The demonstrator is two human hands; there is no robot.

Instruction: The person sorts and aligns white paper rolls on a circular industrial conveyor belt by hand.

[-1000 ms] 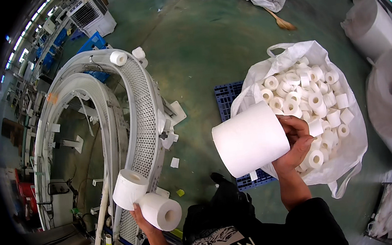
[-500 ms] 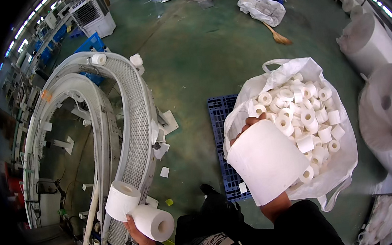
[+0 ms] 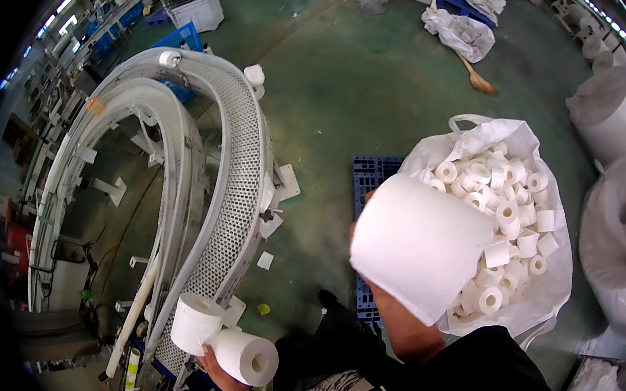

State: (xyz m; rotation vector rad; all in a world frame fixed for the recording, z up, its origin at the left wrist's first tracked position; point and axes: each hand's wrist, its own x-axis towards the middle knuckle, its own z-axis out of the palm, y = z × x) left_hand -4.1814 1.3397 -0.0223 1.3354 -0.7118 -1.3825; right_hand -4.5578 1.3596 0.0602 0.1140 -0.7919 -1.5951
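Observation:
My left hand (image 3: 220, 372) is closed around a white toilet paper roll (image 3: 255, 347), its core hole facing up and to the right. A second toilet paper roll (image 3: 192, 329) touches it on the left, over the near end of the conveyor; whether the hand also bears it I cannot make out. My right hand (image 3: 354, 229) holds a larger-looking white paper roll (image 3: 419, 242) close to the camera, tilted, in front of the bag. Most of the right fingers are hidden behind that roll.
A curved conveyor (image 3: 241, 187) with a perforated belt runs along the left, a roll (image 3: 170, 58) at its far bend. On the right, a big white bag (image 3: 554, 270) full of small rolls sits on a blue pallet (image 3: 360, 179). Large wrapped rolls (image 3: 623, 241) stand far right; a broom (image 3: 477, 82) lies behind.
The roll in my right hand has moved slightly left and turned, hiding more of the fingers. My left hand stays about the same. The whole view has shifted, with conveyor and bag appearing further right.

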